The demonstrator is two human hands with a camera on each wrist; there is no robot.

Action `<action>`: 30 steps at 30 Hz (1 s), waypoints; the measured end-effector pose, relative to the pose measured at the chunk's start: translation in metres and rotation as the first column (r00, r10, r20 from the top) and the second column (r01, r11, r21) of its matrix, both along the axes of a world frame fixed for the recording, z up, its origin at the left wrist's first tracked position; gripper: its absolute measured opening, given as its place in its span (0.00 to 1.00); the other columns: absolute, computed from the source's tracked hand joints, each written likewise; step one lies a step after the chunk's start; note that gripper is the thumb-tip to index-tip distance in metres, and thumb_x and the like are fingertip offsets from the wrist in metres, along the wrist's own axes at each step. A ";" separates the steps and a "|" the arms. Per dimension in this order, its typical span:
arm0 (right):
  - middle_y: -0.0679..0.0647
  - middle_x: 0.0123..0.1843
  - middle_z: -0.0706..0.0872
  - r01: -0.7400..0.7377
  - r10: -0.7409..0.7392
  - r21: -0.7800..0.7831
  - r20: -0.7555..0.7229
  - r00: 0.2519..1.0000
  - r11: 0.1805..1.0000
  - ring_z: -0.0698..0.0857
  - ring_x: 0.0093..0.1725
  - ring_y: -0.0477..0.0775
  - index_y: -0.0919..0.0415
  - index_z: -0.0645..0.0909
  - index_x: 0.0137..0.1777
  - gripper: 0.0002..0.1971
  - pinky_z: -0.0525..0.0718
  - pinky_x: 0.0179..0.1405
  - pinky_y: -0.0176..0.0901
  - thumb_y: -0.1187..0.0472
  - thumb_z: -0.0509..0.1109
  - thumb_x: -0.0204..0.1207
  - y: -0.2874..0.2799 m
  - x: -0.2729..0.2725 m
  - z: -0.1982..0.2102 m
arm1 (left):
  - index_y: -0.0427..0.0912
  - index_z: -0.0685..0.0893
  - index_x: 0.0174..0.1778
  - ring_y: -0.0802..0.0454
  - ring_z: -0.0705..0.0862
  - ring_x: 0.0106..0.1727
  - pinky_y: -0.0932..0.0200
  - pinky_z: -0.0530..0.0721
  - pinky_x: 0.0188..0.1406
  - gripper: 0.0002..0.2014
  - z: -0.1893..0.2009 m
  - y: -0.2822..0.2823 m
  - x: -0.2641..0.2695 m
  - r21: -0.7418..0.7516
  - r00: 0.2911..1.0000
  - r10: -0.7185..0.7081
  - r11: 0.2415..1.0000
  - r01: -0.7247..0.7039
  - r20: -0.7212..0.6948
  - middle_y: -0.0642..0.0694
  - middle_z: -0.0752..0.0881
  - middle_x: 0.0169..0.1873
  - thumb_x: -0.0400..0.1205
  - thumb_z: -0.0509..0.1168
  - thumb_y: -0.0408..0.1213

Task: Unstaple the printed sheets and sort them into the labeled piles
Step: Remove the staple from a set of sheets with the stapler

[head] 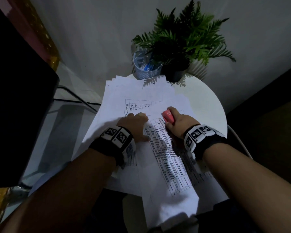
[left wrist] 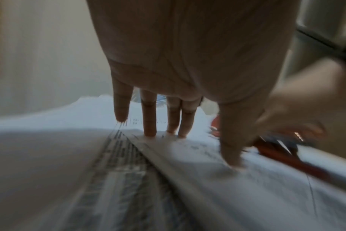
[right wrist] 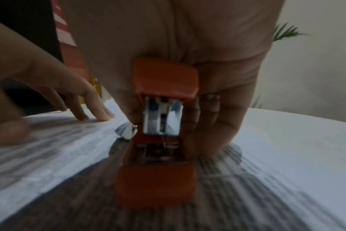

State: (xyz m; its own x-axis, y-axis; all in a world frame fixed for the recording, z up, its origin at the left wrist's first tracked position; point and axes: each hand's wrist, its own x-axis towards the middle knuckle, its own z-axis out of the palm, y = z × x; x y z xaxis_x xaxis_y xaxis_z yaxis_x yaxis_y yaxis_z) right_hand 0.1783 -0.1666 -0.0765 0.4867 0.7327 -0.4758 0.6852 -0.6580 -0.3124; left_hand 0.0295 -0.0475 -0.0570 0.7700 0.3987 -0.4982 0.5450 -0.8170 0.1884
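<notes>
White printed paper sheets [head: 165, 153], thin and covered in ruled tables of small text, are seen from the head camera spread loosely over a round white table [head: 208, 101], some hanging past its near edge. The left hand [head: 136, 126] is laid flat on the sheets with straight fingers, gripping nothing. Just beside it, the right hand [head: 178, 123] is curled around a small red plastic stapler [head: 168, 116], which is held down onto the top sheet. At the far rim a pale perforated pen cup [head: 145, 68] and a dark-potted green fern [head: 180, 47] are set side by side.

In the left wrist view, blurred by motion, the straight fingers [left wrist: 149, 123] are shown pressing their tips on a raised fold of paper, a detail hidden from above; the red tool [left wrist: 286, 157] is glimpsed at the right.

In the right wrist view the stapler's hinged end is revealed: a glossy red shell [right wrist: 158, 179] with a bright metal channel and spring inside. It is clasped between thumb and fingers [right wrist: 209, 128], its base on the printed sheet. Whether a staple is caught cannot be told.
</notes>
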 end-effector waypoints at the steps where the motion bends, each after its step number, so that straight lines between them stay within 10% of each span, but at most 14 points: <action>1: 0.65 0.59 0.84 0.027 -0.027 0.001 0.019 0.999 1.000 0.83 0.56 0.66 0.50 0.52 0.81 0.30 0.80 0.55 0.52 0.49 0.59 0.81 -0.004 0.004 0.000 | 0.48 0.66 0.76 0.44 0.70 0.73 0.46 0.72 0.70 0.35 0.000 0.002 0.003 -0.011 0.998 0.043 0.999 -0.043 0.045 0.49 0.67 0.77 0.76 0.68 0.55; 7: 0.68 0.57 0.84 0.209 -0.211 0.026 0.083 0.974 0.978 0.84 0.55 0.68 0.59 0.58 0.75 0.25 0.78 0.50 0.52 0.49 0.56 0.82 -0.015 0.028 0.005 | 0.41 0.67 0.73 0.42 0.72 0.67 0.47 0.74 0.62 0.41 -0.005 0.012 0.019 0.186 0.995 0.101 0.977 -0.104 0.028 0.42 0.74 0.67 0.69 0.74 0.57; 14: 0.69 0.55 0.84 0.299 -0.298 0.018 0.156 0.942 0.954 0.83 0.54 0.69 0.64 0.62 0.69 0.23 0.78 0.50 0.53 0.47 0.54 0.82 -0.027 0.060 0.005 | 0.36 0.73 0.64 0.41 0.74 0.64 0.54 0.75 0.53 0.30 0.001 0.027 0.031 -0.063 0.959 0.262 0.961 -0.270 -0.113 0.38 0.74 0.64 0.71 0.76 0.44; 21: 0.64 0.69 0.71 0.280 -0.310 0.140 0.310 0.899 0.950 0.75 0.66 0.68 0.58 0.66 0.73 0.28 0.75 0.61 0.57 0.43 0.62 0.78 -0.026 0.052 0.040 | 0.39 0.86 0.55 0.50 0.81 0.49 0.62 0.74 0.40 0.14 0.059 0.032 0.001 -0.438 0.846 0.490 0.820 -0.368 0.208 0.47 0.85 0.49 0.74 0.72 0.29; 26: 0.50 0.46 0.81 0.150 -0.103 0.473 -0.124 0.987 0.868 0.82 0.45 0.52 0.57 0.81 0.47 0.03 0.79 0.49 0.43 0.58 0.69 0.77 -0.016 -0.002 0.085 | 0.38 0.88 0.48 0.46 0.85 0.37 0.59 0.81 0.35 0.08 0.087 0.010 -0.030 -0.732 0.605 0.750 0.567 -0.379 0.267 0.41 0.90 0.40 0.74 0.72 0.31; 30: 0.47 0.33 0.80 0.291 -0.054 0.521 -0.422 0.905 0.802 0.78 0.31 0.40 0.58 0.84 0.43 0.04 0.74 0.32 0.23 0.58 0.72 0.76 -0.014 -0.050 0.108 | 0.38 0.89 0.49 0.47 0.87 0.43 0.51 0.83 0.48 0.07 0.095 -0.017 -0.043 -0.782 0.567 0.745 0.567 -0.258 0.352 0.41 0.91 0.45 0.82 0.66 0.35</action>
State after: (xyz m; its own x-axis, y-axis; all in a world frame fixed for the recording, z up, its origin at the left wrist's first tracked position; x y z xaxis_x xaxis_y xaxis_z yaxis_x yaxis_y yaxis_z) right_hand 0.1288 -0.1811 0.0311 0.5060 0.8442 -0.1768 0.3314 -0.3795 -0.8638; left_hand -0.0137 -0.0648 0.0384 0.7231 0.6239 -0.2964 0.3724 0.0093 0.9280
